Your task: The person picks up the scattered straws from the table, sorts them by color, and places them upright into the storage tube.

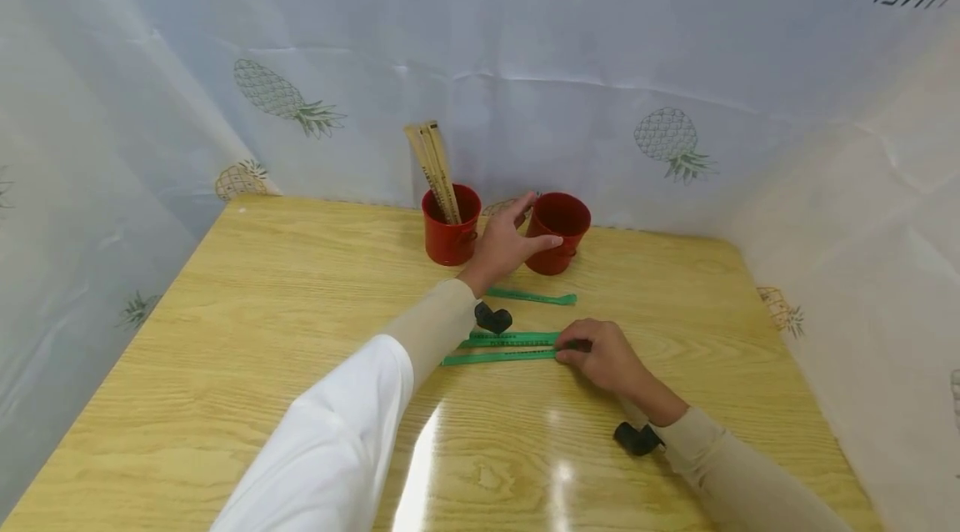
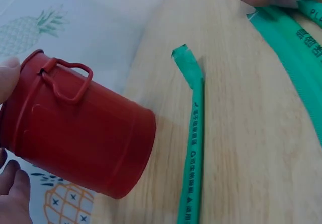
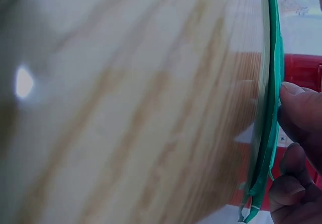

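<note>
"What's the left hand (image 1: 504, 243) doing?"

"Gripping the red bucket (image 1: 551, 258), thumb on the near side, fingers round the far side."

"And the right hand (image 1: 606, 355)?"

"Nearer the person than that bucket, pinching the ends of green strips (image 1: 525, 338) on the table (image 1: 300, 307); they bunch together, so I can't quite tell how many it has."

"What else is around the bucket?"

"A loose strip (image 1: 534, 296) lies between it and the pinched ones. To its left stands a second bucket (image 1: 448, 247), with tan sticks (image 1: 433, 165) inside."
</note>
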### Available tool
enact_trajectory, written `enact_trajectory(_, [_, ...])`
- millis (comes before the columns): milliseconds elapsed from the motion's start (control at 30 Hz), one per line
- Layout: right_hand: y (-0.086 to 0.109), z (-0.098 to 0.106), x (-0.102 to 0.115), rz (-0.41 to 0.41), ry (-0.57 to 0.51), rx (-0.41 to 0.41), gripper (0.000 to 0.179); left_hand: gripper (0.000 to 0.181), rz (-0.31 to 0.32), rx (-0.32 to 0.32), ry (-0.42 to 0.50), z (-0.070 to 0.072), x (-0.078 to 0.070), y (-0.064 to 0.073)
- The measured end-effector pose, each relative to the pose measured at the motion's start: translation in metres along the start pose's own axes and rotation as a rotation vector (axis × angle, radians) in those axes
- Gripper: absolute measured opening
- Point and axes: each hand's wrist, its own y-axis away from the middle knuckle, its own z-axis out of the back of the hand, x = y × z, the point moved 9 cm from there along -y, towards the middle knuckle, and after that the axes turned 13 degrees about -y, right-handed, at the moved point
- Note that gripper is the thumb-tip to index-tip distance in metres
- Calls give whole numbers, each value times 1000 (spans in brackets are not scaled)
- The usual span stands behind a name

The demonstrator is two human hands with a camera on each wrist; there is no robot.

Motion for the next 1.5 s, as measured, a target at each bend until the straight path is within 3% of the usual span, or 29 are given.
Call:
enact_trajectory(167, [-1,-4,4,22,43,39,13,92,19,22,1,-2,2,-4])
enact_trajectory(433, [-2,-14,4,14,163,200,12,92,25,39,55,-5,3,-10])
enact_trajectory(700, [6,-26,13,156,375,338,15,91,9,53,44,-7,-1,-11])
enact_trajectory(1033, [16,-33,20,208,548,406,17,91,-4,41,19,-5,0,-12])
enact_trajectory(1267, [19,-11,22,210,430,310,20,90,2,48,-10,-6,1,-12])
enact_trajectory(1500, [12,21,25,264,143,136,18,90,8,48,-2,-6,1,-12])
